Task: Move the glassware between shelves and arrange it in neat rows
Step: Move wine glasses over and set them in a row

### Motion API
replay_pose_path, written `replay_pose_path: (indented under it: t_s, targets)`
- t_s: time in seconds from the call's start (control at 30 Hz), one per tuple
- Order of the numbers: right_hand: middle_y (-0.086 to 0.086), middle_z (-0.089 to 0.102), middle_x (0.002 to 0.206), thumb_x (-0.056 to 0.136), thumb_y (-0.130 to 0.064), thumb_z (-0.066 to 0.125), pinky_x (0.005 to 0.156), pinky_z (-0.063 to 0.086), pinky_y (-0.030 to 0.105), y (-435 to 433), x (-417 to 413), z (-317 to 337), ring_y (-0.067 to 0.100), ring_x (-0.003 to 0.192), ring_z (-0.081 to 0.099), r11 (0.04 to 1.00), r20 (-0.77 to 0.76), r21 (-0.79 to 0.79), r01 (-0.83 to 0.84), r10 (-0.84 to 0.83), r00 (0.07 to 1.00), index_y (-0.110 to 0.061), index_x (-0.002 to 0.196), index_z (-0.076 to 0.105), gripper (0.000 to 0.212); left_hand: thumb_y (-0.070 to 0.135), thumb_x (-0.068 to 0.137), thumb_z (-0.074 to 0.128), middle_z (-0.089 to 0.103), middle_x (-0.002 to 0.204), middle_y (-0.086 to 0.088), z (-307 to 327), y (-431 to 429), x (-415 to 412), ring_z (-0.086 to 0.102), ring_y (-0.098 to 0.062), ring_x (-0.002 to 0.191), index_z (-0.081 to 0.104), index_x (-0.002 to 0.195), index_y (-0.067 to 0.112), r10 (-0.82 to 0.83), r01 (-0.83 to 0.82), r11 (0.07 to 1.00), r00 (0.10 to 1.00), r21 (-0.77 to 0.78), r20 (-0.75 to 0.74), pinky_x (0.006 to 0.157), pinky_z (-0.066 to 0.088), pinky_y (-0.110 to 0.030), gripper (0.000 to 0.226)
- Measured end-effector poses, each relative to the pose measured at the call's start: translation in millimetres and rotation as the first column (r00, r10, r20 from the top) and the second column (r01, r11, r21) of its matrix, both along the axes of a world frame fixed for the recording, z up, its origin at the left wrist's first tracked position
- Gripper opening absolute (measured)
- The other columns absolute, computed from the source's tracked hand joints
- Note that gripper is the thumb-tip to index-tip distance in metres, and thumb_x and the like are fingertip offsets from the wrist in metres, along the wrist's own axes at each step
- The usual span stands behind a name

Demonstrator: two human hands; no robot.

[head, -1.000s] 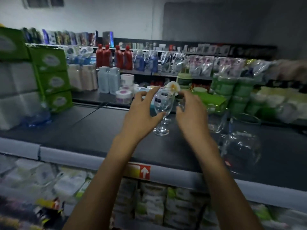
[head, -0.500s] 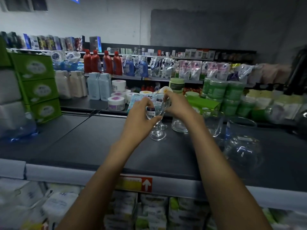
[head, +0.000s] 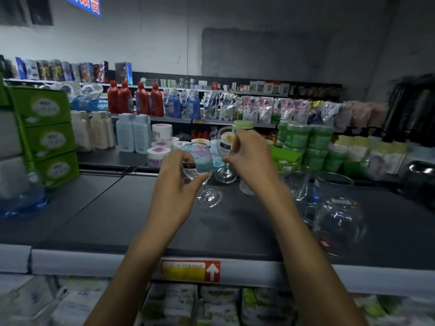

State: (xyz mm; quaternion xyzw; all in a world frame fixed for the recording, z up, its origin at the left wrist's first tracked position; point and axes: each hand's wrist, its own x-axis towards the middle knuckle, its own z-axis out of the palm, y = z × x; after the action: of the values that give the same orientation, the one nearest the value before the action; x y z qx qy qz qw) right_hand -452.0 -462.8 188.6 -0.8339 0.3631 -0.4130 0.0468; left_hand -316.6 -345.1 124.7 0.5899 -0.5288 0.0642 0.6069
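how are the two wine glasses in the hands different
The front wine glass is held at its bowl by the left hand; the back wine glass by the right hand. The front wine glass is nearer and further left; the back wine glass is further back over the shelf. Both are clear, stemmed, upright.

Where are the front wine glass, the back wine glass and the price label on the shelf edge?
front wine glass (head: 200,162): head view, on its bowl.
back wine glass (head: 225,176): head view, on its foot.
price label (head: 183,271): head view, on its yellow part.
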Motion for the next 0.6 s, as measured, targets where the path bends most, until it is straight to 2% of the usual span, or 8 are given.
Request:
replay_pose_path:
  t_s: [0.07,0.13,0.2,0.27,0.33,0.4,0.5,0.6]
  targets:
    - [-0.009,0.053,0.100,0.083,-0.023,0.084,0.068,0.042,0.014,29.5,-18.1,8.8,0.007,0.086,0.052,0.999,0.091,-0.053,-0.011,0.016,0.996,-0.023,0.085,0.046,0.038,0.025,0.092,0.075,0.057,0.118,0.005,6.1,15.1,-2.3,0.063,-0.020,0.107,0.051,0.107,0.030,-0.040,0.041,0.999,0.999,-0.033,0.013,0.087,0.058,-0.045,0.028]
    - [-0.011,0.055,0.101,0.083,-0.025,0.084,0.075,0.058,0.029,56.3,-37.3,14.9,0.013,0.091,0.061,0.994,0.199,-0.110,-0.015,0.037,0.979,-0.024,0.088,0.048,0.036,0.022,0.096,0.071,0.056,0.125,-0.001,13.5,30.9,-8.4,0.066,-0.018,0.111,0.049,0.108,0.033,-0.133,0.129,0.988,0.990,-0.086,-0.041,0.087,0.061,-0.041,0.027]
    - [-0.012,0.058,0.101,0.081,-0.030,0.086,0.076,0.060,0.037,80.8,-56.0,16.2,0.013,0.090,0.065,0.988,0.300,-0.156,0.013,0.035,0.953,-0.028,0.089,0.049,0.038,0.018,0.096,0.068,0.056,0.131,-0.006,21.1,47.3,-18.4,0.068,-0.016,0.115,0.049,0.109,0.035,-0.261,0.237,0.958,0.953,-0.159,-0.153,0.091,0.060,-0.032,0.029]
    - [-0.014,0.060,0.104,0.080,-0.031,0.087,0.084,0.059,0.034,103.5,-72.0,11.0,0.007,0.097,0.064,0.988,0.399,-0.156,-0.006,0.068,0.914,-0.031,0.090,0.050,0.039,0.021,0.094,0.067,0.056,0.137,-0.002,25.6,61.9,-28.3,0.067,-0.018,0.121,0.049,0.115,0.035,-0.367,0.318,0.921,0.903,-0.226,-0.224,0.098,0.058,-0.037,0.031]
    - [-0.013,0.061,0.105,0.080,-0.028,0.087,0.094,0.057,0.036,122.1,-84.8,0.6,0.007,0.106,0.063,0.989,0.495,-0.129,-0.065,0.121,0.860,-0.034,0.092,0.050,0.039,0.021,0.092,0.064,0.053,0.143,0.005,27.2,72.5,-38.8,0.068,-0.016,0.121,0.049,0.130,0.039,-0.403,0.342,0.904,0.881,-0.255,-0.247,0.098,0.058,-0.038,0.045]
    - [-0.014,0.061,0.105,0.079,-0.020,0.087,0.097,0.057,0.036,137.1,-95.7,-12.5,0.010,0.108,0.066,0.982,0.615,-0.063,-0.179,0.179,0.768,-0.036,0.093,0.051,0.041,0.020,0.090,0.064,0.049,0.151,0.012,26.8,79.6,-52.3,0.069,-0.014,0.119,0.042,0.144,0.045,-0.431,0.352,0.892,0.852,-0.284,-0.297,0.094,0.060,-0.036,0.064]
    - [-0.009,0.067,0.106,0.074,-0.006,0.081,0.083,0.060,0.022,158.3,-110.3,-31.3,0.012,0.099,0.073,0.952,0.793,-0.041,-0.304,0.216,0.570,-0.032,0.098,0.056,0.044,0.020,0.087,0.070,0.049,0.153,0.022,14.2,84.8,-69.5,0.065,-0.019,0.127,0.040,0.150,0.048,-0.478,0.362,0.872,0.779,-0.331,-0.406,0.097,0.059,-0.044,0.075]
    - [-0.002,0.071,0.113,0.070,0.001,0.074,0.078,0.059,0.017,179.0,-121.6,-53.6,0.015,0.101,0.074,0.962,0.884,-0.039,-0.271,0.160,0.440,-0.034,0.107,0.060,0.053,0.017,0.080,0.079,0.061,0.144,0.015,-0.5,90.4,-86.4,0.067,-0.023,0.124,0.050,0.149,0.033,-0.477,0.360,0.878,0.714,-0.317,-0.512,0.095,0.060,-0.043,0.076]
